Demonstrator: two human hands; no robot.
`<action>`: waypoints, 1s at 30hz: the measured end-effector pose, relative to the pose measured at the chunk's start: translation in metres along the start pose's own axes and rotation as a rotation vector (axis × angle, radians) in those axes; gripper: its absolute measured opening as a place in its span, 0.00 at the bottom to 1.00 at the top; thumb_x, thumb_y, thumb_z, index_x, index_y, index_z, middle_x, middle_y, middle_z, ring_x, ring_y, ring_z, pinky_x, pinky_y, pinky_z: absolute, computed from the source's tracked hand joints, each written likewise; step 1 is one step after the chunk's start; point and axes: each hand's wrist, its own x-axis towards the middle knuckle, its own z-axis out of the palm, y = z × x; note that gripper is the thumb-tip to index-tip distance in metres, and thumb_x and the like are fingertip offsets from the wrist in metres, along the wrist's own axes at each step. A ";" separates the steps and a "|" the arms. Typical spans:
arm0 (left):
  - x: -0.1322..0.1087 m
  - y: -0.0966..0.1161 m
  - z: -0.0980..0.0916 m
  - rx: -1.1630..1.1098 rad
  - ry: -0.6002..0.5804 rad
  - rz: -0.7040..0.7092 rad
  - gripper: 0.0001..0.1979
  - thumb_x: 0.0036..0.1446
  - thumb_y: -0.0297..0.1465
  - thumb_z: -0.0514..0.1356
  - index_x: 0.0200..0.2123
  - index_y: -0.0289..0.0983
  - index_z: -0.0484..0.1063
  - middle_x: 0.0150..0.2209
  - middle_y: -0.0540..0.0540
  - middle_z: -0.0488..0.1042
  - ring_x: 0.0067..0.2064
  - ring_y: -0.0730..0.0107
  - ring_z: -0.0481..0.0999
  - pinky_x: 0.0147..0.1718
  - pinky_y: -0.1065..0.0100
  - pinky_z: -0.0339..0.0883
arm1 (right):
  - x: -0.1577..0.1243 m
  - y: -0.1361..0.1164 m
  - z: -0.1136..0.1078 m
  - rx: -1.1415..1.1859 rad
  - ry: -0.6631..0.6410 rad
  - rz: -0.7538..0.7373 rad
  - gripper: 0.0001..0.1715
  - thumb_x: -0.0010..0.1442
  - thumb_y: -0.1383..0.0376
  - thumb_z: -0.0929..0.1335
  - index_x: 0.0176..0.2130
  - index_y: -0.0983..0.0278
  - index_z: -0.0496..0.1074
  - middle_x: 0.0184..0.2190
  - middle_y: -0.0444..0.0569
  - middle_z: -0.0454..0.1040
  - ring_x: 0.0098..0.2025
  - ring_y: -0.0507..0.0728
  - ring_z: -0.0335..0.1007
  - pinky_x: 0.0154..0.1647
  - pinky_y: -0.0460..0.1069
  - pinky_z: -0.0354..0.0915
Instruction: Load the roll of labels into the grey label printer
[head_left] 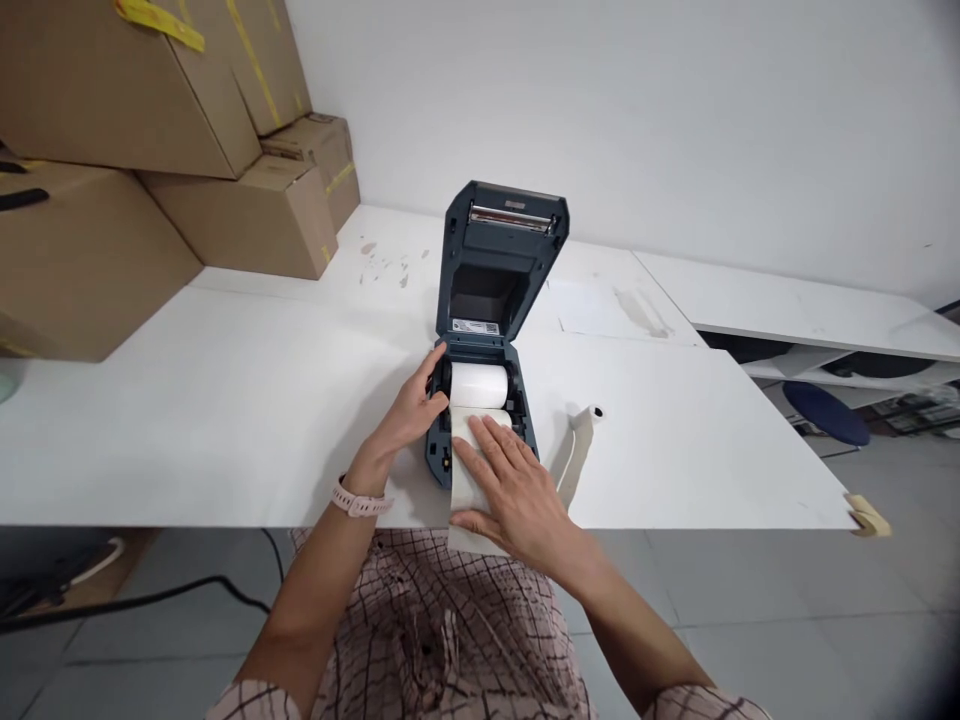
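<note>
A dark grey label printer (436, 462) stands on the white table with its lid (502, 255) raised. Inside it lies a white roll of label paper (478, 384), and a paper strip (466, 490) runs from it toward me, past the table's front edge. My left hand (415, 405) is at the printer's left side, thumb and fingers apart, touching its rim. Flat on the strip rests my right hand (517, 490), fingers stretched out over the printer's front part. Under that palm, part of the strip and the printer's front are hidden.
Right of the printer lies a small roll (589, 415) with a loose tail of backing paper. Cardboard boxes (247, 215) are stacked at the back left. A white wall (637, 120) rises behind the table (262, 420). At the far right is a blue stool (825, 412).
</note>
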 end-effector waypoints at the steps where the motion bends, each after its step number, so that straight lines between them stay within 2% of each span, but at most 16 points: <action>1: 0.002 -0.001 0.000 0.005 -0.017 -0.013 0.39 0.57 0.27 0.58 0.72 0.41 0.59 0.72 0.42 0.63 0.70 0.47 0.66 0.70 0.45 0.59 | 0.000 -0.002 0.000 0.003 -0.007 0.006 0.62 0.66 0.40 0.66 0.78 0.62 0.31 0.78 0.62 0.44 0.79 0.70 0.39 0.75 0.68 0.56; 3: 0.004 0.000 -0.001 0.017 -0.055 -0.044 0.40 0.58 0.27 0.57 0.74 0.39 0.56 0.74 0.40 0.60 0.72 0.49 0.63 0.71 0.46 0.56 | 0.002 -0.007 0.000 0.005 -0.023 0.025 0.65 0.63 0.41 0.70 0.78 0.64 0.35 0.78 0.64 0.44 0.79 0.72 0.38 0.76 0.68 0.53; 6: -0.003 0.007 0.000 0.033 -0.003 -0.042 0.36 0.61 0.30 0.57 0.72 0.40 0.59 0.74 0.39 0.59 0.74 0.50 0.59 0.73 0.46 0.53 | 0.007 -0.015 0.001 0.010 -0.039 0.060 0.66 0.57 0.43 0.76 0.77 0.67 0.45 0.77 0.66 0.45 0.79 0.74 0.38 0.77 0.69 0.51; 8: -0.022 0.017 0.006 0.077 0.062 -0.005 0.30 0.65 0.34 0.58 0.70 0.43 0.64 0.75 0.41 0.57 0.76 0.50 0.55 0.74 0.45 0.50 | 0.008 -0.017 0.000 0.032 -0.050 0.085 0.65 0.55 0.45 0.78 0.75 0.69 0.51 0.77 0.67 0.45 0.79 0.74 0.38 0.77 0.69 0.50; 11: -0.071 0.031 0.022 0.180 0.094 0.034 0.25 0.69 0.39 0.57 0.68 0.47 0.68 0.75 0.45 0.58 0.76 0.51 0.54 0.74 0.45 0.48 | 0.004 -0.008 -0.012 0.163 -0.072 0.077 0.62 0.55 0.45 0.78 0.74 0.68 0.55 0.77 0.65 0.46 0.79 0.74 0.40 0.76 0.71 0.52; 12: -0.089 0.034 0.029 0.184 0.111 0.024 0.25 0.69 0.40 0.57 0.68 0.49 0.67 0.75 0.46 0.58 0.77 0.51 0.51 0.74 0.45 0.48 | 0.003 -0.001 -0.020 0.250 -0.083 0.048 0.59 0.57 0.44 0.77 0.74 0.65 0.57 0.76 0.63 0.50 0.78 0.73 0.44 0.75 0.71 0.55; 14: -0.120 0.036 0.043 0.111 0.176 -0.060 0.28 0.69 0.42 0.58 0.71 0.53 0.62 0.77 0.48 0.53 0.78 0.52 0.49 0.73 0.49 0.52 | 0.003 0.020 -0.041 0.468 -0.061 -0.023 0.44 0.64 0.44 0.72 0.71 0.55 0.62 0.72 0.53 0.63 0.74 0.67 0.59 0.71 0.68 0.63; 15: -0.131 0.035 0.050 0.054 0.248 -0.131 0.33 0.68 0.44 0.59 0.73 0.54 0.56 0.78 0.48 0.50 0.78 0.51 0.49 0.73 0.52 0.54 | 0.007 0.034 -0.053 0.571 -0.003 -0.043 0.36 0.67 0.45 0.70 0.69 0.50 0.65 0.68 0.48 0.70 0.70 0.63 0.66 0.69 0.66 0.67; 16: -0.138 0.035 0.055 -0.006 0.299 -0.203 0.38 0.67 0.45 0.60 0.75 0.54 0.49 0.78 0.47 0.48 0.78 0.51 0.49 0.72 0.54 0.57 | 0.013 0.050 -0.064 0.642 0.117 -0.024 0.30 0.70 0.47 0.68 0.68 0.47 0.66 0.66 0.45 0.74 0.68 0.61 0.70 0.68 0.65 0.68; 18: -0.145 0.032 0.062 -0.102 0.347 -0.302 0.47 0.64 0.49 0.62 0.77 0.53 0.39 0.79 0.44 0.44 0.77 0.50 0.50 0.69 0.56 0.61 | 0.038 0.082 -0.085 0.653 0.455 0.124 0.32 0.70 0.46 0.68 0.68 0.46 0.65 0.68 0.45 0.70 0.71 0.62 0.64 0.72 0.67 0.63; 19: -0.144 0.031 0.064 -0.135 0.348 -0.331 0.50 0.63 0.50 0.63 0.77 0.51 0.36 0.79 0.42 0.43 0.77 0.50 0.52 0.69 0.57 0.62 | 0.056 0.098 -0.093 0.638 0.571 0.202 0.35 0.69 0.43 0.66 0.70 0.48 0.63 0.71 0.46 0.66 0.74 0.64 0.59 0.74 0.68 0.58; 20: -0.143 0.030 0.065 -0.156 0.343 -0.347 0.52 0.62 0.51 0.63 0.78 0.50 0.35 0.79 0.41 0.44 0.77 0.50 0.53 0.68 0.57 0.63 | 0.076 0.113 -0.101 0.649 0.606 0.257 0.39 0.69 0.40 0.64 0.71 0.49 0.60 0.74 0.46 0.60 0.77 0.64 0.52 0.75 0.68 0.54; 22: -0.139 0.028 0.065 -0.180 0.325 -0.361 0.54 0.61 0.53 0.64 0.78 0.48 0.33 0.78 0.37 0.48 0.75 0.51 0.57 0.68 0.56 0.63 | 0.119 0.138 -0.112 0.721 0.604 0.319 0.43 0.69 0.35 0.59 0.73 0.49 0.56 0.77 0.43 0.52 0.79 0.63 0.43 0.77 0.66 0.48; 25: -0.136 0.026 0.060 -0.198 0.325 -0.364 0.57 0.59 0.53 0.65 0.78 0.45 0.32 0.75 0.33 0.55 0.73 0.50 0.62 0.67 0.55 0.63 | 0.168 0.156 -0.124 0.903 0.510 0.351 0.47 0.66 0.30 0.54 0.72 0.49 0.58 0.77 0.42 0.54 0.79 0.63 0.43 0.77 0.66 0.48; 27: -0.135 0.026 0.056 -0.213 0.330 -0.363 0.58 0.59 0.52 0.66 0.78 0.44 0.33 0.73 0.31 0.59 0.72 0.49 0.65 0.66 0.54 0.65 | 0.180 0.155 -0.128 0.990 0.464 0.343 0.50 0.64 0.28 0.53 0.70 0.53 0.62 0.75 0.45 0.58 0.78 0.65 0.47 0.76 0.67 0.49; 30: -0.134 0.026 0.050 -0.220 0.313 -0.354 0.57 0.59 0.50 0.67 0.78 0.44 0.34 0.72 0.30 0.61 0.70 0.49 0.67 0.65 0.54 0.66 | 0.165 0.141 -0.127 1.026 0.475 0.305 0.51 0.65 0.29 0.52 0.69 0.55 0.64 0.73 0.47 0.62 0.76 0.65 0.53 0.77 0.66 0.49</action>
